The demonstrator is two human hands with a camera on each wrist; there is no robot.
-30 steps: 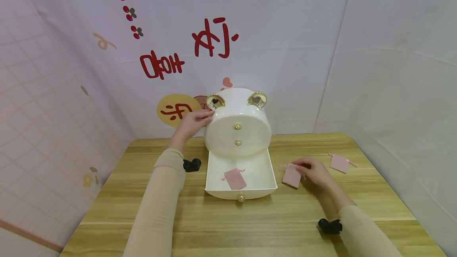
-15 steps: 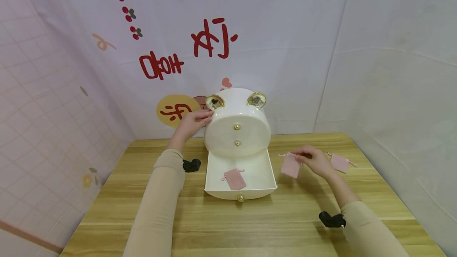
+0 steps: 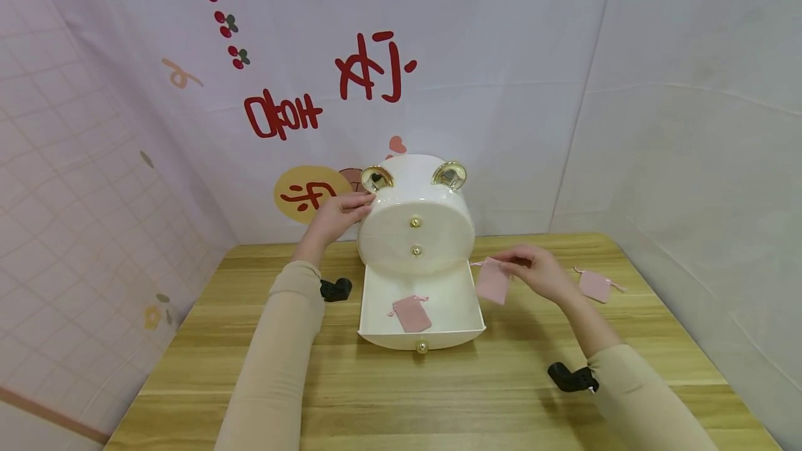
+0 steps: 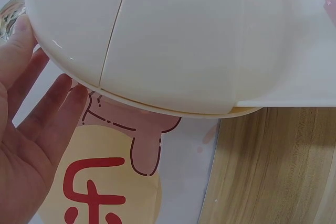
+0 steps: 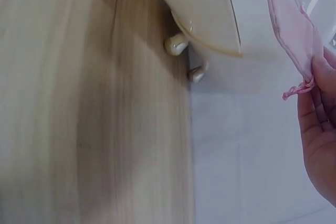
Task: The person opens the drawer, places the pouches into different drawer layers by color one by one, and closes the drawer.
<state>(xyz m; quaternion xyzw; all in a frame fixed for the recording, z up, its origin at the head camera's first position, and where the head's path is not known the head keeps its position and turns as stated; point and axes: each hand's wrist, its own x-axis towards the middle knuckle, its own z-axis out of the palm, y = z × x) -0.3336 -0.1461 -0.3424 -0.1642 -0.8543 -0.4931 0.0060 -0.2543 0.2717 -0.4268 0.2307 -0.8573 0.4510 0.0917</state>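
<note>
A white storage box (image 3: 432,235) with gold ears and round gold knobs stands at the back of the table, its bottom drawer (image 3: 447,305) pulled out. Inside that drawer lies one pink drawstring pouch (image 3: 412,314). My left hand (image 3: 338,218) rests its fingertips on the box's left side, just under the gold ear; the left wrist view shows the fingers nearly straight along the edge. Between thumb and fingers my right hand (image 3: 535,273) pinches a second pink drawstring pouch (image 3: 493,282) by its gathered neck, held up beside the drawer's right wall. The pouch body (image 5: 294,30) hangs flat.
Farther right, a third pink pouch (image 3: 594,286) lies on the wooden table (image 3: 401,402). Printed white cloth (image 3: 501,89) hangs behind and at both sides. Black wrist-worn devices (image 3: 573,377) stick out from the sleeves. The box stands on small feet (image 5: 176,44).
My right hand has lifted the pouch off the table and carried it left and back, up to the drawer's right side. The left hand has stayed at the box.
</note>
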